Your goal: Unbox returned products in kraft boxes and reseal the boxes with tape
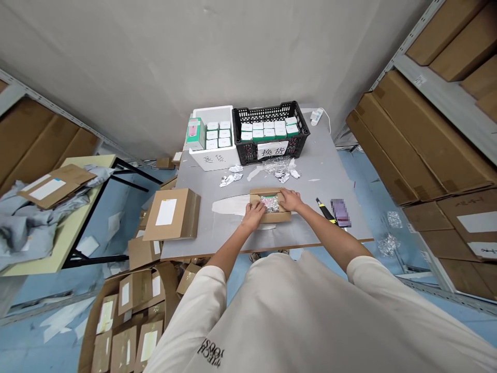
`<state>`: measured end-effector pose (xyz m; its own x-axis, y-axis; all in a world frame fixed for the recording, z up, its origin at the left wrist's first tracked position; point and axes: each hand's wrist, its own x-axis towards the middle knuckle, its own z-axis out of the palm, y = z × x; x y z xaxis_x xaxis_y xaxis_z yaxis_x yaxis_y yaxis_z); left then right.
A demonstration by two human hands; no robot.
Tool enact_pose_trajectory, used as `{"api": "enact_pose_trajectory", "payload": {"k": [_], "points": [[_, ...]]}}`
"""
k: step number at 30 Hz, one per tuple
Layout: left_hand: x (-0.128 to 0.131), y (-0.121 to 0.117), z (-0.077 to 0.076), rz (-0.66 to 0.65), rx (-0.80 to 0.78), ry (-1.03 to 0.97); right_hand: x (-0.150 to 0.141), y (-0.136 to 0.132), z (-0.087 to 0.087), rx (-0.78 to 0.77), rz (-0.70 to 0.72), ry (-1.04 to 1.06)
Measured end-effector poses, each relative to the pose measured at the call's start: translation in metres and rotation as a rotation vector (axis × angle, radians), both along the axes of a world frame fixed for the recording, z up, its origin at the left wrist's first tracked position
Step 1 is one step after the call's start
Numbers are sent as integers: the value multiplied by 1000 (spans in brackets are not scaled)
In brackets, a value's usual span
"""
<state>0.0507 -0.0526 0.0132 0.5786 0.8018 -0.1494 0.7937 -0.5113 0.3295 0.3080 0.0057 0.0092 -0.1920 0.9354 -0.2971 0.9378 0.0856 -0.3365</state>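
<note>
A small open cardboard box [271, 217] lies on the grey table between my hands. Inside it is a bubble-wrapped package [271, 203], with pink and green showing through the clear wrap. My left hand [254, 215] reaches over the box's left end, its fingers bent onto the package. At the opposite end, my right hand [290, 200] grips the box's right wall, with its fingertips partly hidden inside. A black and yellow utility knife [325, 210] rests to the right, beside a blurred purple item [340, 213].
Behind stand a white foam bin [215, 159] and a black plastic crate [248, 154], both holding small white-and-green boxes. Crumpled paper [231, 179] and loose bubble wrap [276, 165] lie before them. A closed carton [171, 214] sits left; a large carton of parcels [166, 290] stands below.
</note>
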Motion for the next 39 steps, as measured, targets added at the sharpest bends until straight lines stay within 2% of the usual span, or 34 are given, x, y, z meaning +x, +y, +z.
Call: {"api": "enact_pose_trajectory", "payload": {"k": [4, 8, 10, 13, 15, 17, 21, 27, 32, 36, 39], "points": [[2, 3, 3, -13, 0, 35, -3, -3, 3, 7, -5, -1], [-10, -7, 7, 27, 53, -27, -6, -4, 3, 14, -18, -4], [-17, -15, 9, 97, 98, -58, -8, -5, 3, 18, -26, -4], [-26, -21, 9, 292, 140, -39, -11, -7, 1, 34, -34, -9], [-29, -18, 6, 398, 120, -11, -14, -8, 0, 46, -41, -19], [-31, -8, 3, 433, 55, 4, -16, -9, -1, 53, -50, -33], [-32, 22, -1, 357, -124, -12, -21, -10, -3, 70, -56, -55], [-28, 54, 0, 226, -201, 6, -27, -9, -8, 94, -74, -81], [-29, 60, -7, 201, -220, 29, -29, -8, -7, 96, -91, -70], [-33, 58, -11, 204, -197, -15, -19, -9, 4, 68, -107, 59], [-34, 55, -10, 215, -196, -31, -2, -17, 13, 150, -105, 171]]}}
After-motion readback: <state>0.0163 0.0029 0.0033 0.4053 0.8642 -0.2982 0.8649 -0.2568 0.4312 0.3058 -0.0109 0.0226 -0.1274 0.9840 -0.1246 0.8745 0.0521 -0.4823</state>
